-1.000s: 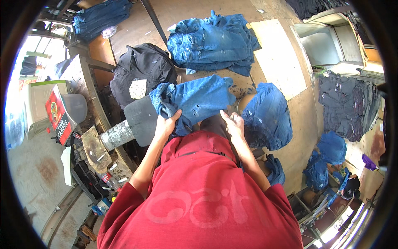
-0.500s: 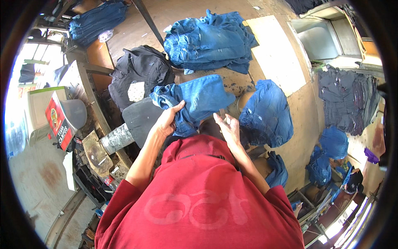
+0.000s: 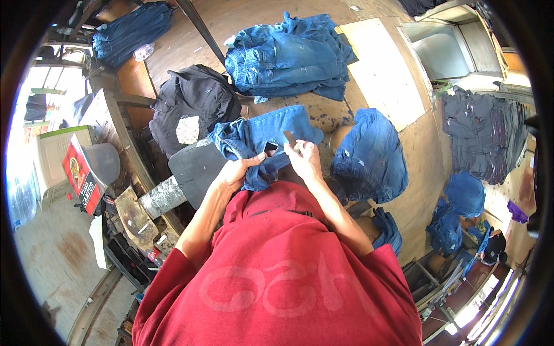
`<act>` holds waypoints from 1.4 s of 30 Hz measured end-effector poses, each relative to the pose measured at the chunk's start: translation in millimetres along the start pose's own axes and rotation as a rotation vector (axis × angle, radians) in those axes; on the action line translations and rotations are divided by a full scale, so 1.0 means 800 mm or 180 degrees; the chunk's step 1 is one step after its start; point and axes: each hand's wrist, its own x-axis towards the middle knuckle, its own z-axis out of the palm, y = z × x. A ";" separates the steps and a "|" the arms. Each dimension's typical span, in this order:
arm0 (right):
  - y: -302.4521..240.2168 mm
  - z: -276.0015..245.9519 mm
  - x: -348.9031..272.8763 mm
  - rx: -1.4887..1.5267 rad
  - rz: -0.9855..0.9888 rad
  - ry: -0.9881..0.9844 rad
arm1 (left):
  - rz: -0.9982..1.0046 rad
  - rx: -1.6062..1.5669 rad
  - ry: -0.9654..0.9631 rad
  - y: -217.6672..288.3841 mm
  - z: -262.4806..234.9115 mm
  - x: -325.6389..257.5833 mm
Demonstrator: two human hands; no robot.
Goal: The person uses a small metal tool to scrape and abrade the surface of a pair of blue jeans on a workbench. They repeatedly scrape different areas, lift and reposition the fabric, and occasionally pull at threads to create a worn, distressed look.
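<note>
A blue denim garment [image 3: 283,125] lies in front of me, partly draped over a dark board [image 3: 199,171]. My left hand [image 3: 238,173] grips its near edge, thumb on top. A small dark patch [image 3: 270,148] shows at the left fingertips; whether it is an opening in the cloth or a separate piece I cannot tell. My right hand [image 3: 306,161] is closed around a small flat brown strip [image 3: 289,138], perhaps a tool, which sticks up past the fingers over the denim. The strip's lower end is hidden in the hand.
Blue denim piles lie ahead [image 3: 288,55] and at right [image 3: 372,155]. A black garment pile [image 3: 193,106] sits at left, by a metal post [image 3: 202,29]. Dark folded clothes [image 3: 482,135] are stacked far right. A red box [image 3: 82,176] stands on the left.
My right hand has moved left and up onto the denim, bringing the brown strip close to my left hand. The dark patch now shows at the left fingertips.
</note>
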 end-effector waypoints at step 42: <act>-0.081 -0.078 -0.001 -0.2418 -0.2524 0.0416 | 0.0022 0.0215 0.0611 -0.022 0.003 0.058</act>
